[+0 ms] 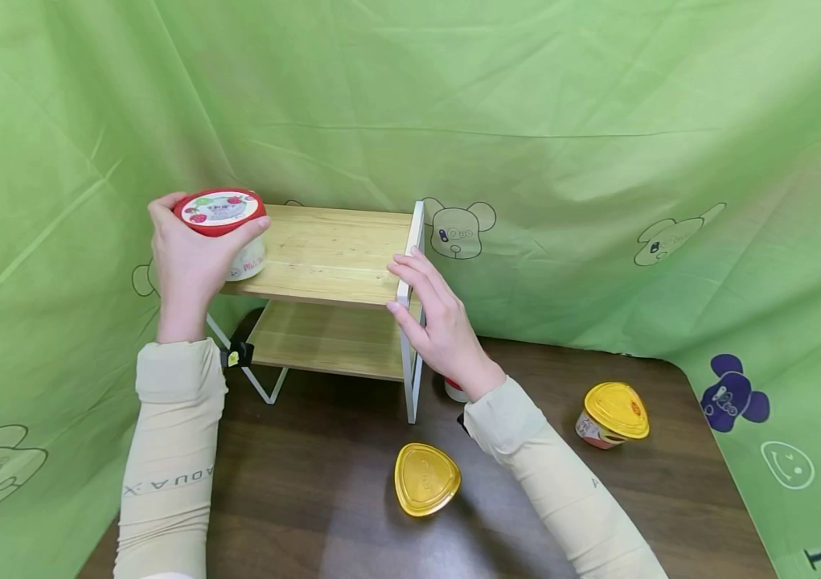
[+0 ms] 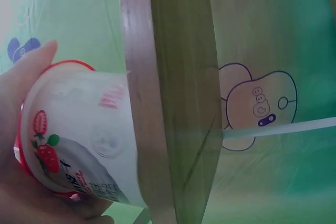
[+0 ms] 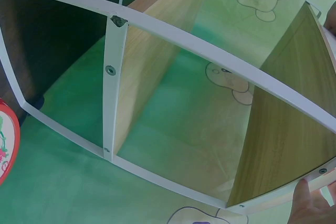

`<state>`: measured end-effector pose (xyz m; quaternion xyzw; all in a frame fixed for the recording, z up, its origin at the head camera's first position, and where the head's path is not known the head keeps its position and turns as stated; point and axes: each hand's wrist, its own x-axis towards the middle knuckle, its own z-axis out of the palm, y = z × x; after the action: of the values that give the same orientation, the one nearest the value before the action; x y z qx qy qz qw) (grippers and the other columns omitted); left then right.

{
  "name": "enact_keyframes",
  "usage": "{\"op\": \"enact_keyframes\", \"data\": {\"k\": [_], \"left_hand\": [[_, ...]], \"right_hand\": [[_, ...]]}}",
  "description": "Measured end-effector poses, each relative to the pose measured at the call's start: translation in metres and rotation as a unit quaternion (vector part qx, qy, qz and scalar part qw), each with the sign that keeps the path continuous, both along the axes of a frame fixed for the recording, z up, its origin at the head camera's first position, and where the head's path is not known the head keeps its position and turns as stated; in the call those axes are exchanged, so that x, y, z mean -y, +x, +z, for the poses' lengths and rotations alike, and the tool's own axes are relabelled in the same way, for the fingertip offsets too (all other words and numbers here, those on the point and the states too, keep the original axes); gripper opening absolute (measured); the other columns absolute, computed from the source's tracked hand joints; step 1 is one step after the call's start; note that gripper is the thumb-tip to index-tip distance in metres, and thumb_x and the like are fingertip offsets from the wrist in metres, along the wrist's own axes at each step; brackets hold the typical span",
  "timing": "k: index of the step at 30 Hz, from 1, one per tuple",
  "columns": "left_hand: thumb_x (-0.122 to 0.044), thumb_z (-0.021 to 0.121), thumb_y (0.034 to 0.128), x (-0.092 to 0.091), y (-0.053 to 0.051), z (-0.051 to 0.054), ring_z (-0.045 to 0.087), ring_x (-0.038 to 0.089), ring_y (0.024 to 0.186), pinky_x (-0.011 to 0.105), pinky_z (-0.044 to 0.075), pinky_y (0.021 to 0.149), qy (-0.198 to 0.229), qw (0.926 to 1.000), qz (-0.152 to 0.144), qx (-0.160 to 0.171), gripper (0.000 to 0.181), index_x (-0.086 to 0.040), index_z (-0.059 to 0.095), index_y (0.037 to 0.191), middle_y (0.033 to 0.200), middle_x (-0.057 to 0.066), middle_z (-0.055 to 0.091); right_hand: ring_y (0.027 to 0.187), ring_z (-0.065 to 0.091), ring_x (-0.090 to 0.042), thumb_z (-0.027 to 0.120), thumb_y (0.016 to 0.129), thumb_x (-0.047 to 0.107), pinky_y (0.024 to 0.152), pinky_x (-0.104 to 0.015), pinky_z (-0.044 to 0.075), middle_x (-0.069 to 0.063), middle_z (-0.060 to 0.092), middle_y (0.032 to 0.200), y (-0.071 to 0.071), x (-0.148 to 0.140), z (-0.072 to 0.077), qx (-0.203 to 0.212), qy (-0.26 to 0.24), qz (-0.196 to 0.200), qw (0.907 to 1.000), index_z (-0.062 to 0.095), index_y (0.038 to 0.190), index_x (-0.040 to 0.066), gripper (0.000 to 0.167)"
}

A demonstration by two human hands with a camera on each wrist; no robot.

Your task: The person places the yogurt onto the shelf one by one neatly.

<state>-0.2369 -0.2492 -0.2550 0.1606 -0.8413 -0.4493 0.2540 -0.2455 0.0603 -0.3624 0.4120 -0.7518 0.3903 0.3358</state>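
Note:
A white tub [image 2: 86, 135] with a red rim and strawberry print stands at the left end of a two-tier wooden shelf [image 1: 330, 253]. My left hand [image 1: 189, 249] grips it near its red lid [image 1: 220, 211], thumb on one side and fingers round the other. In the left wrist view the tub's base meets the upper board [image 2: 184, 98]. My right hand [image 1: 439, 322] rests against the white metal frame [image 1: 410, 354] at the shelf's right end, its fingers fairly straight over the top bar. The right wrist view shows just a few of its fingers [image 3: 304, 205].
A yellow-lidded tub [image 1: 427, 480] stands in front of the shelf on the dark wooden table [image 1: 294, 498]. Another yellow-lidded tub [image 1: 613, 414] is farther right. Beside the frame, a red-lidded tub [image 1: 456, 392] is partly hidden by my right hand. Green cloth [image 1: 562, 121] hangs around the table.

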Motion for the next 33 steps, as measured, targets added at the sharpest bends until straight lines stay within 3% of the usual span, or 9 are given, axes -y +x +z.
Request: {"op": "enact_keyframes", "data": {"k": [8,16,20,24,33], "left_hand": [[-0.058,0.082,0.0757,0.007,0.003,0.002,0.03,0.022,0.144,0.038,0.029,0.116,0.011,0.9991,-0.04,0.006,0.114,-0.014,0.017,0.157,0.157,0.011,0.03],[-0.045,0.084,0.0798,0.015,0.012,0.008,0.031,0.022,0.141,0.032,0.03,0.114,0.063,0.9928,-0.101,0.016,0.108,-0.015,0.013,0.155,0.157,0.009,0.025],[-0.037,0.079,0.0865,0.02,0.015,0.009,0.031,0.023,0.142,0.035,0.029,0.116,0.058,0.9895,-0.131,0.019,0.104,-0.015,0.011,0.161,0.161,0.01,0.026],[-0.04,0.078,0.0869,0.021,0.015,0.009,0.033,0.025,0.141,0.036,0.03,0.115,0.027,0.9914,-0.125,0.026,0.103,-0.01,0.016,0.163,0.159,0.011,0.029],[-0.057,0.084,0.0745,0.018,0.003,0.004,0.037,0.023,0.135,0.04,0.038,0.108,-0.001,0.9978,-0.06,0.027,0.11,-0.011,0.03,0.159,0.15,0.011,0.033]], "right_hand": [[0.145,0.036,-0.035,0.062,0.099,0.019,0.117,-0.044,0.03,-0.015,0.051,0.145,-0.001,0.001,0.001,-0.005,-0.002,0.003,1.0,0.055,0.14,0.001,0.045],[0.145,0.036,-0.035,0.063,0.099,0.018,0.117,-0.044,0.03,-0.015,0.051,0.145,-0.001,0.001,0.002,-0.005,-0.004,0.006,1.0,0.055,0.139,0.001,0.045],[0.144,0.036,-0.035,0.063,0.099,0.018,0.117,-0.044,0.03,-0.015,0.051,0.144,0.0,0.001,0.001,-0.009,-0.007,0.006,0.9999,0.056,0.139,0.0,0.045],[0.144,0.036,-0.036,0.062,0.099,0.018,0.117,-0.044,0.03,-0.016,0.052,0.144,-0.001,0.0,0.0,-0.012,-0.009,0.007,0.9999,0.056,0.138,0.0,0.044],[0.144,0.036,-0.035,0.062,0.099,0.019,0.117,-0.044,0.03,-0.016,0.051,0.144,-0.002,-0.001,-0.001,-0.007,-0.01,0.004,0.9999,0.056,0.138,0.0,0.044]]}}
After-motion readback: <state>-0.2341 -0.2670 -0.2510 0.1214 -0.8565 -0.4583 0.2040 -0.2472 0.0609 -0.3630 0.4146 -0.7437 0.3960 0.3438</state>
